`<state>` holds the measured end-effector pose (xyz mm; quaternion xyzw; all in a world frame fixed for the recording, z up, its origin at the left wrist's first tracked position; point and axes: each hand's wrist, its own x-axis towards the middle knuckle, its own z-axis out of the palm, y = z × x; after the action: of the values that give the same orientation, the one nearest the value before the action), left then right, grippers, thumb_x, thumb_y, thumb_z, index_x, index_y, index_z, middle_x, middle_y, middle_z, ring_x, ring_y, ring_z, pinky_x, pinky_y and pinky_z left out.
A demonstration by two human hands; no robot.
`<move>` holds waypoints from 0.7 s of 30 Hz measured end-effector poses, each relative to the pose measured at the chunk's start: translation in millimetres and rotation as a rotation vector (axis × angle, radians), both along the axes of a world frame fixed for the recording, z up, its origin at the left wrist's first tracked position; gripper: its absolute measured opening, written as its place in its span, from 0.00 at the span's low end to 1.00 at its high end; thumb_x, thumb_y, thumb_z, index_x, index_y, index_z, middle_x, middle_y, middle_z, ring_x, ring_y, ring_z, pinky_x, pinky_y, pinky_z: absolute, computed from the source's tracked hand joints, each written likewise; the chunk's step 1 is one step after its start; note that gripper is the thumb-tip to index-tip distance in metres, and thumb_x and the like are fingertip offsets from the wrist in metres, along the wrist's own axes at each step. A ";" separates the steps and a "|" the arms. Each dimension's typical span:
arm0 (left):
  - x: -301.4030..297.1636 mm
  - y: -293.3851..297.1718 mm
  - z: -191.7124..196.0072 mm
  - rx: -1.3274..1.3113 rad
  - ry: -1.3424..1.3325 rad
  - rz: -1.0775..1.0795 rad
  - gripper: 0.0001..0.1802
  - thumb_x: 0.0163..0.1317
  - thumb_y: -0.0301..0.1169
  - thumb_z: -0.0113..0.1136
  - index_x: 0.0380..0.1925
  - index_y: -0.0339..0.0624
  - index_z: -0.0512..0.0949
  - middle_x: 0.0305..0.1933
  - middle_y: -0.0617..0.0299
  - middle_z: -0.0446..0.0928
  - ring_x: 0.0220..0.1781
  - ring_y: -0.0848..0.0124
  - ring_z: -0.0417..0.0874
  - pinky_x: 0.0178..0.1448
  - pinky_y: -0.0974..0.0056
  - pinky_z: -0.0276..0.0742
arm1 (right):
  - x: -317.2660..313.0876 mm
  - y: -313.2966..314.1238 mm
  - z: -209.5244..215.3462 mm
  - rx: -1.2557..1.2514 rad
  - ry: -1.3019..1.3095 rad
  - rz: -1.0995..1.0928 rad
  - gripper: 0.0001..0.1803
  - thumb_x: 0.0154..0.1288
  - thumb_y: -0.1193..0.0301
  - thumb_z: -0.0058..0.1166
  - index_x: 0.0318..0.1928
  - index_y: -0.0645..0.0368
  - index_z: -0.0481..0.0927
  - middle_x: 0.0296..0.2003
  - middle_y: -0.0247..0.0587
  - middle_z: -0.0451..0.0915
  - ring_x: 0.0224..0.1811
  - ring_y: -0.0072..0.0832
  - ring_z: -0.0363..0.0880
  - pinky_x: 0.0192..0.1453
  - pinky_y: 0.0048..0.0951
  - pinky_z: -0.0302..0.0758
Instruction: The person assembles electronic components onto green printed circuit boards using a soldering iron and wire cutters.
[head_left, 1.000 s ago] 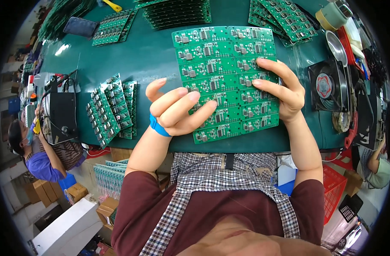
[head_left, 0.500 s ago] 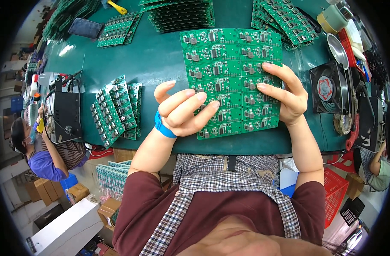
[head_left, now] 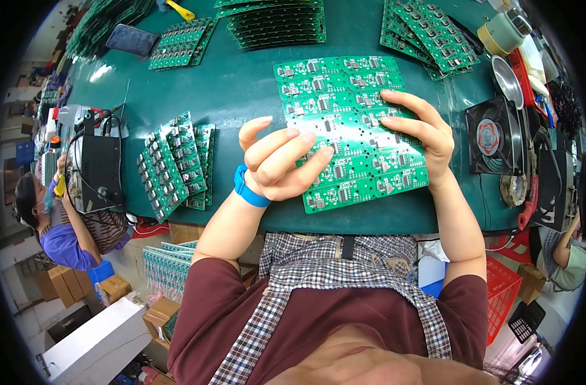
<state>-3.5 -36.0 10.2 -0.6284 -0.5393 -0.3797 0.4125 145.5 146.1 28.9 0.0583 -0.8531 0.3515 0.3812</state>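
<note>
A large green circuit board panel point(head_left: 344, 96), made of several small boards, lies on the dark green table point(head_left: 235, 90) in front of me. My left hand point(head_left: 277, 163), with a blue wristband, rests on the panel's left side, fingers spread across its middle. At the right edge of the panel, my right hand point(head_left: 421, 135) grips it with fingers on top.
A stack of small green boards point(head_left: 171, 167) stands left of my left hand. More board panels point(head_left: 277, 22) lie at the far side and far right point(head_left: 428, 29). A black fan point(head_left: 495, 138) sits at the right, a black box with cables point(head_left: 97, 167) at the left. Another person point(head_left: 46, 212) sits far left.
My left hand has lifted its fingers slightly and shifted on the panel; the panel sits a little lower and tilted in view. My right hand keeps its hold.
</note>
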 end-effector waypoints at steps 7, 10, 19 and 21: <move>-2.2 2.9 -0.7 -0.006 -0.006 -0.012 0.12 0.40 0.29 0.65 0.27 0.59 0.78 0.40 0.70 0.71 0.40 0.73 0.70 0.54 0.58 0.64 | 0.1 0.9 -0.3 -0.018 -0.043 -0.013 0.17 0.40 0.74 0.60 0.37 0.57 0.81 0.44 0.46 0.76 0.44 0.36 0.77 0.47 0.28 0.73; -1.9 3.1 -0.2 -0.012 -0.018 -0.014 0.12 0.40 0.28 0.65 0.28 0.58 0.78 0.40 0.70 0.71 0.39 0.73 0.71 0.53 0.58 0.64 | -0.2 1.2 -1.2 -0.029 -0.051 -0.014 0.17 0.40 0.75 0.59 0.37 0.58 0.81 0.44 0.46 0.76 0.44 0.36 0.77 0.46 0.28 0.73; -4.1 5.7 -1.9 -0.013 -0.045 -0.029 0.14 0.40 0.28 0.64 0.30 0.57 0.78 0.40 0.69 0.71 0.40 0.72 0.71 0.53 0.59 0.65 | 1.3 0.0 4.8 0.000 -0.060 -0.041 0.16 0.42 0.76 0.58 0.37 0.58 0.80 0.45 0.45 0.76 0.44 0.35 0.77 0.46 0.29 0.73; -4.4 5.2 1.3 -0.053 -0.083 -0.020 0.14 0.39 0.28 0.63 0.31 0.55 0.79 0.40 0.68 0.71 0.40 0.72 0.71 0.52 0.60 0.66 | 3.4 3.8 3.6 0.100 -0.064 -0.073 0.14 0.45 0.73 0.56 0.37 0.58 0.80 0.43 0.44 0.77 0.43 0.35 0.77 0.47 0.30 0.72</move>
<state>-7.9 -30.8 11.5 -0.6283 -0.5594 -0.3950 0.3692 148.9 149.9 32.5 0.0351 -0.8828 0.2959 0.3630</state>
